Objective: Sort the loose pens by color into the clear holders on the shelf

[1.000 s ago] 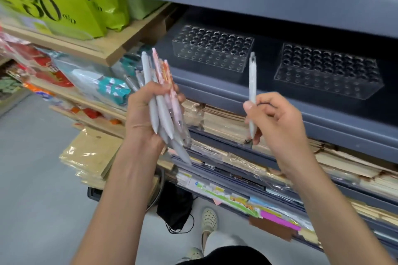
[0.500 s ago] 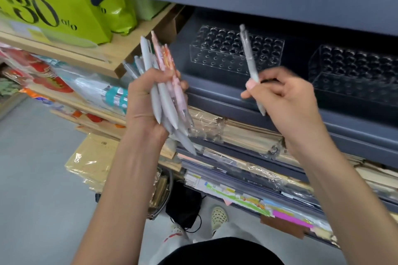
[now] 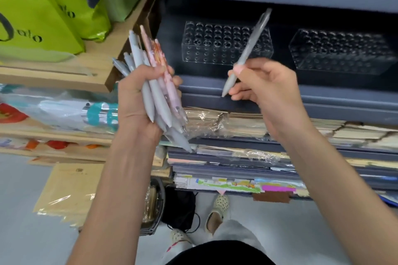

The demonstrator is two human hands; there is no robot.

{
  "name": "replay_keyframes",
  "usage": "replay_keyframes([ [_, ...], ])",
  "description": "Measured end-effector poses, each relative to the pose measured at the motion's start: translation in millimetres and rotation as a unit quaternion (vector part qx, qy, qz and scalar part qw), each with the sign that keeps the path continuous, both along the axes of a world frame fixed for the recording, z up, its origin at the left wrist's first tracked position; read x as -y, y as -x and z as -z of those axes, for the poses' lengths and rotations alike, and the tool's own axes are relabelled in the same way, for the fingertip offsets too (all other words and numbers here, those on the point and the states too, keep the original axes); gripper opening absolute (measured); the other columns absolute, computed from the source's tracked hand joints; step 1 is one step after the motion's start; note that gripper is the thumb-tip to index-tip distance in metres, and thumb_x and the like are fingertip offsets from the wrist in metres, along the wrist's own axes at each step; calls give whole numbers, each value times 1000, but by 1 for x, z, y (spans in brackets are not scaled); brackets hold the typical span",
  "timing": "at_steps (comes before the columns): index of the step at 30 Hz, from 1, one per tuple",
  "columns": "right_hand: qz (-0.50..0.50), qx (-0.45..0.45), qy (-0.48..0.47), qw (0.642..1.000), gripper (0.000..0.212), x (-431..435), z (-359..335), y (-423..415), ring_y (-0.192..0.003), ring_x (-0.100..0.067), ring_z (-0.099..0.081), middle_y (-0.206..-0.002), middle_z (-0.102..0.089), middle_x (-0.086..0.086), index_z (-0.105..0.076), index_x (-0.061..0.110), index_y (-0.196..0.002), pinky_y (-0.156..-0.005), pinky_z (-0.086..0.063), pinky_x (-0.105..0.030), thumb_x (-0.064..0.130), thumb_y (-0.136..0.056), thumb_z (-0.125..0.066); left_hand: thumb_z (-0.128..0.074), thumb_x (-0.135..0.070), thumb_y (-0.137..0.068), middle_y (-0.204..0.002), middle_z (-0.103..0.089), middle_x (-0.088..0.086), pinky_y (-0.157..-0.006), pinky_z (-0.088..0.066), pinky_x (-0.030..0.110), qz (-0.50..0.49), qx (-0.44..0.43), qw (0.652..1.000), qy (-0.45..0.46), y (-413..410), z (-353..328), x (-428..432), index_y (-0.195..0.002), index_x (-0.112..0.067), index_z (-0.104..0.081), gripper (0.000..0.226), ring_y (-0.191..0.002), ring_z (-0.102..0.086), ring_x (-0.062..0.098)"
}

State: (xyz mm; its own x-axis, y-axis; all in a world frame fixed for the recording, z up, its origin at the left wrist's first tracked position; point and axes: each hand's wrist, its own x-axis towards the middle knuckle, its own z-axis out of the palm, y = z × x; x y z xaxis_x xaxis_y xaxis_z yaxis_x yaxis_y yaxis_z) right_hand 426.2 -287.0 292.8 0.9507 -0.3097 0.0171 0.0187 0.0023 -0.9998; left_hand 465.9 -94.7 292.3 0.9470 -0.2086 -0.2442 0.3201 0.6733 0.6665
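Head view: left hand (image 3: 137, 94) fingers clenched round pen bundle (image 3: 157, 84); right hand (image 3: 265, 86) fingers pinching grey pen (image 3: 249, 49), tilted.

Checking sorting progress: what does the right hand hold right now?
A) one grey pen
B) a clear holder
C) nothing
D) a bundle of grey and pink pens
A: the right hand pinches one grey pen, tilted in front of the left clear holder, while the bundle of pens sits in the left hand.
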Motion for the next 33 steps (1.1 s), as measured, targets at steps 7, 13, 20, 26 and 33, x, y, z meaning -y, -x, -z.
replay_keyframes([
  [7, 72, 91, -54, 992, 8, -5, -19, -43, -76, -28, -73, -84, -72, -11, -62, 7, -94, -67, -58, -31, 0, -91, -60, -58, -10, -71, -79, -56, 8, -50, -46, 24, -7, 12, 1000, 4, -4, 1, -8, -93, -2, -53, 25, -64, -58, 18],
  [13, 77, 102, 56, 990, 18, -15, -29, -87, -72, -16, -73, -70, -72, 3, -62, 18, -80, -72, -60, -31, 2, -89, -64, -58, -8, -71, -82, -56, 9, -52, -47, 24, -20, 15, 1000, 10, -4, -1, -12, -101, 1, -49, 32, -64, -57, 19],
  [20, 94, 63, 235, 965, 28, -28, -24, -124, -94, -26, -68, -91, -73, -6, -53, 32, -65, -90, -52, -44, 16, -88, -57, -58, -9, -70, -79, -56, 9, -51, -47, 24, -15, 15, 1000, -2, -6, 0, -14, -92, -1, -55, 23, -64, -57, 18],
  [26, 47, 42, 320, 945, 43, -32, -27, -135, -76, -15, -68, -63, -64, 13, -57, 25, -57, -83, -55, -34, 17, -98, -47, -59, -10, -69, -79, -57, 8, -51, -48, 23, -15, 9, 1000, -17, -5, 0, -14, -92, -2, -55, 25, -64, -58, 18],
  [33, -16, -22, 426, 904, 29, -33, -36, -145, -88, -25, -65, -104, -69, -5, -62, 15, -113, -79, -52, -33, 37, -99, -47, -60, -11, -69, -81, -57, 8, -52, -49, 23, -14, 3, 999, -29, -4, 2, -13, -98, -1, -54, 31, -64, -58, 17],
])
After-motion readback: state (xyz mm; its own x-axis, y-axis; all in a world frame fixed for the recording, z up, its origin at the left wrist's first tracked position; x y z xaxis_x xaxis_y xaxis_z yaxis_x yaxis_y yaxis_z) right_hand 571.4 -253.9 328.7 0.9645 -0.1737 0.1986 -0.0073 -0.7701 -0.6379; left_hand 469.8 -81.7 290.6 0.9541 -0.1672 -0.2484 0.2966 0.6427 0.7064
